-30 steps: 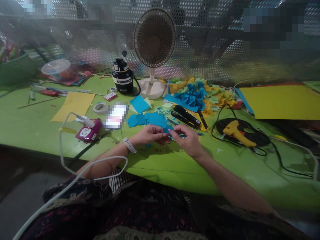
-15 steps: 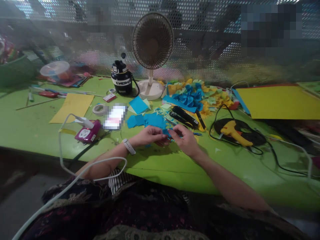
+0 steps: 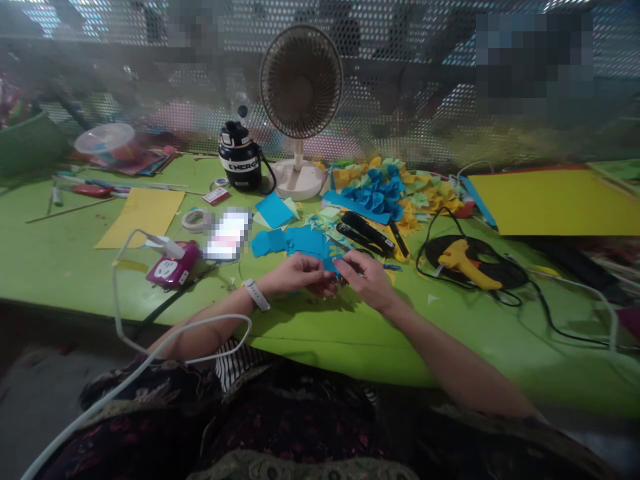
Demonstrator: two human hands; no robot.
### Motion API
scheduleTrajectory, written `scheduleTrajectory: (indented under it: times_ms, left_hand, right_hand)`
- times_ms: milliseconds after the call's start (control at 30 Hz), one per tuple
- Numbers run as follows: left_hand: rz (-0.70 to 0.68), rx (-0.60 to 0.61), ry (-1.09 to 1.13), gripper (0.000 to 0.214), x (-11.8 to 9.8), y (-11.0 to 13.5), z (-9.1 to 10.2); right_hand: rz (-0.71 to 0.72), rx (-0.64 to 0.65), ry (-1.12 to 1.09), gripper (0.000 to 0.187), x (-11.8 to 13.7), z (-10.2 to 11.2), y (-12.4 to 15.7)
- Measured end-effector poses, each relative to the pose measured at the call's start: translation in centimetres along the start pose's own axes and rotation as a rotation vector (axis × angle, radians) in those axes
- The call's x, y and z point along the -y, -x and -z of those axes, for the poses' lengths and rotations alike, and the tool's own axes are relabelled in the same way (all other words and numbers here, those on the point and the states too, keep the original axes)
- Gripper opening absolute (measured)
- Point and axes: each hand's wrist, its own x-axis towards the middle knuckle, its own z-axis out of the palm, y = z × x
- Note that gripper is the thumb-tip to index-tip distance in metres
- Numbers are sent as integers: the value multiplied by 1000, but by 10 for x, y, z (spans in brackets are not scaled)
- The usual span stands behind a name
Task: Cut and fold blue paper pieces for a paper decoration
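Observation:
Between my hands is a small piece of blue paper (image 3: 330, 264), pinched from both sides just above the table. My left hand (image 3: 303, 273), with a pale watch on its wrist, is closed with thumb and fingertips at the paper's left edge. My right hand (image 3: 367, 279) pinches its right edge. Fingers cover much of the piece, so its exact shape is hidden. Right behind lie cut blue paper squares (image 3: 305, 239) among small scraps. A black stapler (image 3: 367, 233) and a cutter knife (image 3: 399, 240) rest beyond my right hand.
Curled blue paper pieces (image 3: 377, 193) are heaped with yellow and green ones near a fan (image 3: 301, 83) and a black bottle (image 3: 241, 160). A yellow glue gun (image 3: 467, 265) lies right. Left are a phone (image 3: 227, 233), tape roll (image 3: 197, 219) and purple socket block (image 3: 173, 265).
Both hands stay together at the blue paper, with only slight finger movement; a little more of the paper shows between them. The whole view has shifted slightly.

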Motion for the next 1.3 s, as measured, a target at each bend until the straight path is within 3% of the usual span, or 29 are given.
scheduleTrajectory:
  times_ms: [967, 1167, 1300]
  left_hand:
    - [-1, 6, 28, 49, -3, 1, 1]
    - [-7, -32, -22, 46, -9, 3, 5]
    - [-17, -24, -50, 46, -11, 4, 7]
  right_hand:
    - [-72, 95, -8, 43, -3, 0, 0]
    - [-121, 256, -175, 44, -3, 5, -5]
    - [-135, 307, -166, 45, -1, 11, -9]
